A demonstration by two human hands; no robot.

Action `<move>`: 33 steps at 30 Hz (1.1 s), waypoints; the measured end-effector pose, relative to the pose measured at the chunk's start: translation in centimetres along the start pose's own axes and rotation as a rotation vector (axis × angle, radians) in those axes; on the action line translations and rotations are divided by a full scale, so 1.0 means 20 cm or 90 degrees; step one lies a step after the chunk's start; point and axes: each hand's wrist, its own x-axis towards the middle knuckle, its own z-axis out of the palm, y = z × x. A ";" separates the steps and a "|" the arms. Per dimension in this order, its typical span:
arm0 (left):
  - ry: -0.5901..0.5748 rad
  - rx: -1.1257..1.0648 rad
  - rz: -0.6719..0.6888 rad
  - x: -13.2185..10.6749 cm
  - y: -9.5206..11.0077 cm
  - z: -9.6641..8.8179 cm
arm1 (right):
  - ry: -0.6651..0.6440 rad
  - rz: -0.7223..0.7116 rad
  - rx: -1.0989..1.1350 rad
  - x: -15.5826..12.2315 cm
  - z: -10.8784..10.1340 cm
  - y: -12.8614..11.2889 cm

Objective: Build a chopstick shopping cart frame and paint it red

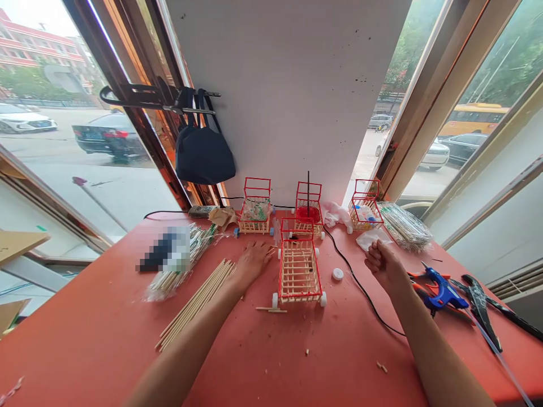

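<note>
A small shopping cart built of wooden sticks (299, 274), with red-painted edges and white wheels, stands mid-table between my hands. My left hand (253, 263) lies palm down to its left, fingers stretched out toward short stick pieces beside the cart. Long wooden sticks (197, 302) lie in a row by my left forearm. To the right of the cart, my right hand (383, 264) is raised with its fingers curled closed; what they hold, if anything, is hidden. Just behind it is a white tissue (368, 239). A white bottle cap (337, 274) lies between cart and right hand.
At the back stand three more carts, left (255, 217), middle (309, 212) and right (365, 212), with things inside. A blue glue gun (443, 287) and pliers (479, 305) lie at right. A black cable (354, 277) crosses the table. Bagged sticks (169, 280) lie left.
</note>
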 end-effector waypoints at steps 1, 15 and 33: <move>-0.001 0.002 -0.002 0.00 0.00 0.00 | 0.000 -0.001 -0.005 0.00 0.00 0.00; 0.063 -0.034 -0.100 -0.11 0.09 -0.09 | 0.014 -0.004 -0.088 -0.02 0.01 0.02; -0.098 -0.842 -0.319 -0.26 0.25 -0.08 | -0.254 -0.132 -0.626 -0.14 0.15 0.22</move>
